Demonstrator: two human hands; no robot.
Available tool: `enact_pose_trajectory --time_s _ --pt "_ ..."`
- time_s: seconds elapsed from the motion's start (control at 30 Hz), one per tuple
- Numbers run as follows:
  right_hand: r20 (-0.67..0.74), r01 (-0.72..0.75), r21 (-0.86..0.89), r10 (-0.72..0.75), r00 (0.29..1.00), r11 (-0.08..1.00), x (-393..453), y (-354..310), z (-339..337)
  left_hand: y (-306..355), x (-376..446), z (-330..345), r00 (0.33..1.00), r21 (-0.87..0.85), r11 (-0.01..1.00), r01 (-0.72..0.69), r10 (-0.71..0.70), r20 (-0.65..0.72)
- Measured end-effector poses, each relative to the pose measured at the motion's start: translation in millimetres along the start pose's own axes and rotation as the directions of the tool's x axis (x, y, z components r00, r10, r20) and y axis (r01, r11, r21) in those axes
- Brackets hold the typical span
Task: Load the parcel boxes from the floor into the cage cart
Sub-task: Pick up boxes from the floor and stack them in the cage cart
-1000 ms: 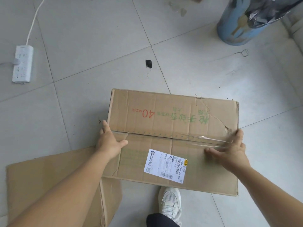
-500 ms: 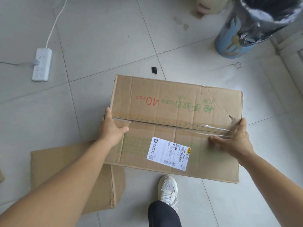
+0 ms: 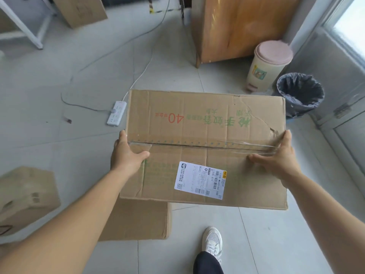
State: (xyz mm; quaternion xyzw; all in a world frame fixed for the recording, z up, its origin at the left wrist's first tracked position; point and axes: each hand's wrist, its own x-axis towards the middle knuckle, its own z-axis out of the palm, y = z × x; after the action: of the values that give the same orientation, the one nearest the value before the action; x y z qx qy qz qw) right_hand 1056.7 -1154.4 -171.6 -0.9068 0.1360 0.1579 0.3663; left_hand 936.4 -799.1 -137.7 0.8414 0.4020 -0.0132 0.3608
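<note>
Above floor: parcel box (image 3: 205, 123), left hand (image 3: 126, 155), right hand (image 3: 278, 161) gripping side edges.

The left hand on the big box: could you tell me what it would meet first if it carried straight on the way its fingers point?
Probably the white power strip on the floor beyond the left hand, though depth is unclear and it may pass above.
</note>
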Motion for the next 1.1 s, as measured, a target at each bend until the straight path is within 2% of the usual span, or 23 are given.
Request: enact_pose_trajectory --time_s 0.33,0.6,0.8,1.1 --pt "0.074 0.273 0.022 -0.274 0.959 0.962 -134.9 -145.6 -11.5 -40.9 -104.2 -196.4 0.961 -0.116 0.993 0.031 -0.062 -0.270" --pt "0.230 0.488 -0.005 -0.474 0.850 0.873 -212.0 -254.9 16.8 -94.7 -179.7 -299.2 0.862 -0.288 0.946 0.146 -0.265 -0.432" --pt "0.404 0.624 0.079 -0.597 0.693 0.777 -260.9 -336.6 56.3 -128.2 -240.9 -359.5 0.706 -0.373 0.899 0.231 -0.419 -0.571" --pt "0.559 0.803 0.221 -0.747 0.361 0.554 -372.7 -422.6 114.1 -156.9 -358.7 -413.6 0.377 -0.513 0.815 0.268 -0.579 -0.723"
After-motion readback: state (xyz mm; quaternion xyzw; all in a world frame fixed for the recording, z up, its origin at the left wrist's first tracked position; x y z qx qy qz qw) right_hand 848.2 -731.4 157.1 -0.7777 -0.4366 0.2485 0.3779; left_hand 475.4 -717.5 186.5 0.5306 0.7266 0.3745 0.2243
